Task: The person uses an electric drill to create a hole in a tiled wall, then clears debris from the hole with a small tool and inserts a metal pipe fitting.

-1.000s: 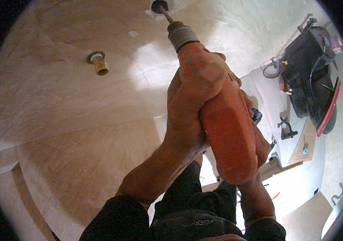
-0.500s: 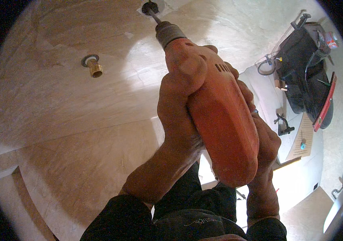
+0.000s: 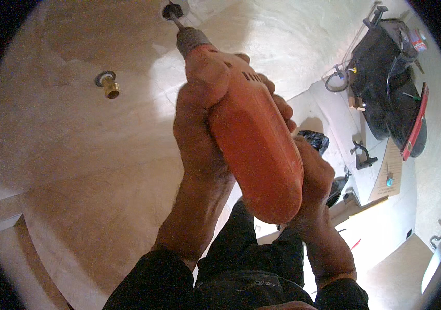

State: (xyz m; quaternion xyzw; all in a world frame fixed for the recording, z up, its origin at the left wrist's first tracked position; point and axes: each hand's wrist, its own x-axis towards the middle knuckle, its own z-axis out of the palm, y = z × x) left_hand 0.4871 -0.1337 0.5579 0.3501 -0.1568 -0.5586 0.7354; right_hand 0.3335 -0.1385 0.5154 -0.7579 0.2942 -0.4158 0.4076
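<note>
One orange drill sits between the person's hands, slanting from near right to far left, its bit at a dark hole in the marbled wall; whether the tip is inside, one cannot tell. The left hand wraps the drill's front, fingers curling around its right side. The right hand is clenched at its rear, fingertips hidden. Left of the drill, a brass fitting protrudes; far right lie a black bag and a red bar.
</note>
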